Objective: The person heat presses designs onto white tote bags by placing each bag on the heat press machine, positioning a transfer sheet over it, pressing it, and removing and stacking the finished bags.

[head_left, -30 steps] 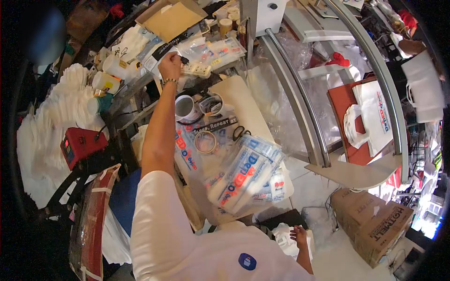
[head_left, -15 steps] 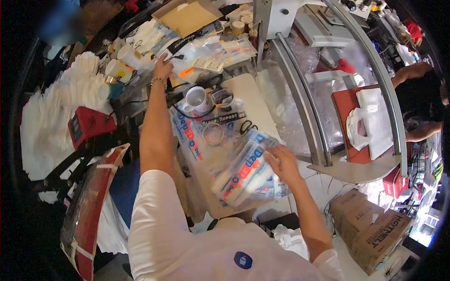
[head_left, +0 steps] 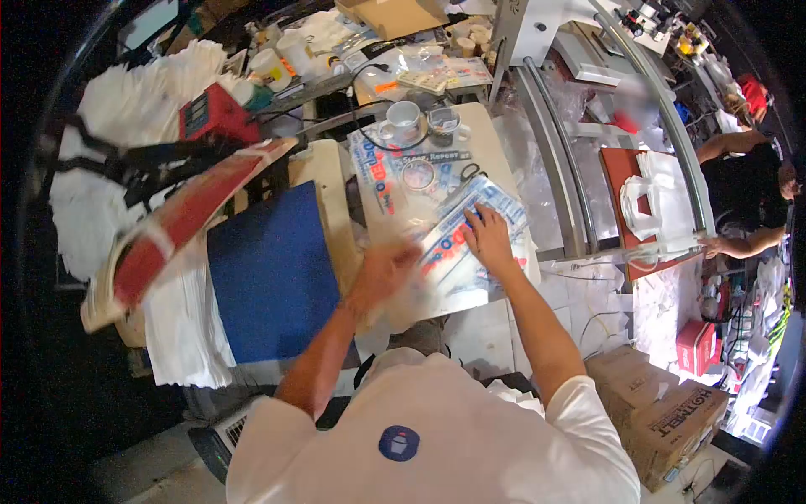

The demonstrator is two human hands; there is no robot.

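Note:
My right hand point(head_left: 489, 238) rests with its fingers spread on a stack of printed plastic sheets point(head_left: 457, 273) with blue and red lettering. Blurred by motion, my left hand point(head_left: 382, 273) is just left of the stack; its fingers cannot be made out. Behind the sheets lie black-handled scissors point(head_left: 473, 172) and a roll of tape point(head_left: 417, 175). A white mug point(head_left: 403, 120) and a second mug with dark things inside point(head_left: 444, 126) stand farther back on the pale board point(head_left: 495, 151).
A blue panel point(head_left: 273, 273) and a tilted red board point(head_left: 180, 227) are at the left, by a red control box point(head_left: 218, 115). A metal-framed machine point(head_left: 550, 143) stands right. Another person's hand point(head_left: 724, 246) touches white fabric point(head_left: 672, 202). Cardboard boxes point(head_left: 672, 412) sit lower right.
My left hand has come back from the cluttered far area to beside the sheets. My right hand has come up from the lower right onto the stack. The view has shifted, showing more of the blue panel.

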